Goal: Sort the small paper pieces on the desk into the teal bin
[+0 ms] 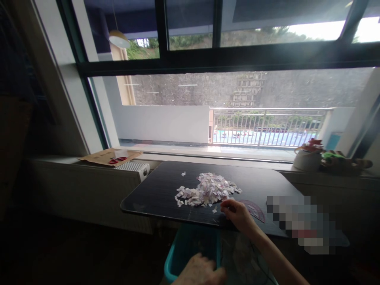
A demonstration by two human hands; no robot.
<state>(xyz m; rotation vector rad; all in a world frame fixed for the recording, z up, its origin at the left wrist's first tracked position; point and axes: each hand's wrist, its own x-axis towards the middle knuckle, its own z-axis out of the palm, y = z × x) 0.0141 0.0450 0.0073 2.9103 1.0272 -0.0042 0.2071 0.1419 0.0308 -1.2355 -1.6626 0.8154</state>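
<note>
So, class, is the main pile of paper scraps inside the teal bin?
No, the paper scraps lie heaped on the dark table, near the right hand.

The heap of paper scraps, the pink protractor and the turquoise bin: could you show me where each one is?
Heap of paper scraps (213, 187): head view, middle of the pile.
Pink protractor (254, 209): head view, middle of its flat body.
Turquoise bin (171, 257): head view, its rim on the picture's left.
</note>
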